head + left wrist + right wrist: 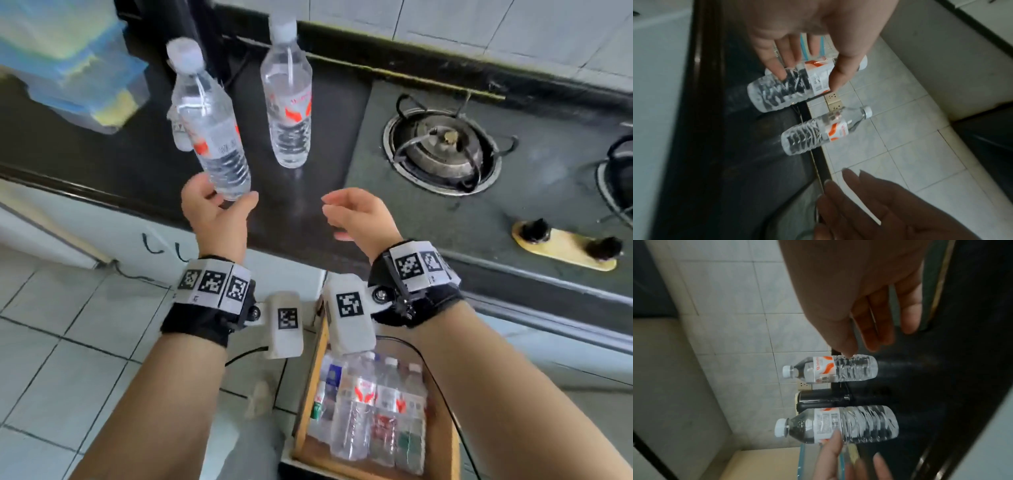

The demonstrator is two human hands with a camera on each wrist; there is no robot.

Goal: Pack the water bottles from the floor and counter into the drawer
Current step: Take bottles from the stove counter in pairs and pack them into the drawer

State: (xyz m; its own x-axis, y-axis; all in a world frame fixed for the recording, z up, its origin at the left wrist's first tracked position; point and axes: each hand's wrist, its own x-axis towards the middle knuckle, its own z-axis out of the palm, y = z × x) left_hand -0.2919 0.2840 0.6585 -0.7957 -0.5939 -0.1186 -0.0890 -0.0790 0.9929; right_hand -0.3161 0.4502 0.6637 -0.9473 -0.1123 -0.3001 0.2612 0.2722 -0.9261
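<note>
A clear water bottle (210, 130) with a red-and-white label leans left above the black counter (137, 161). My left hand (226, 198) grips its ribbed lower end between thumb and fingers, as the left wrist view confirms for the bottle (781, 91) and hand (807, 73). A second, similar bottle (289, 113) stands upright on the counter just right of it. My right hand (329, 212) hovers near the counter's front edge, fingers relaxed and holding nothing, short of the standing bottle (838, 368). Below, the wooden drawer (310, 394) is pulled out, with several bottles (373, 404) lying inside.
A gas burner (442, 150) and its knob plate (565, 245) lie to the right on the counter. Stacked blue plastic containers (75, 68) sit at the back left. A dark kettle-like appliance (824, 399) stands behind the bottles. White floor tiles (68, 342) spread left of the drawer.
</note>
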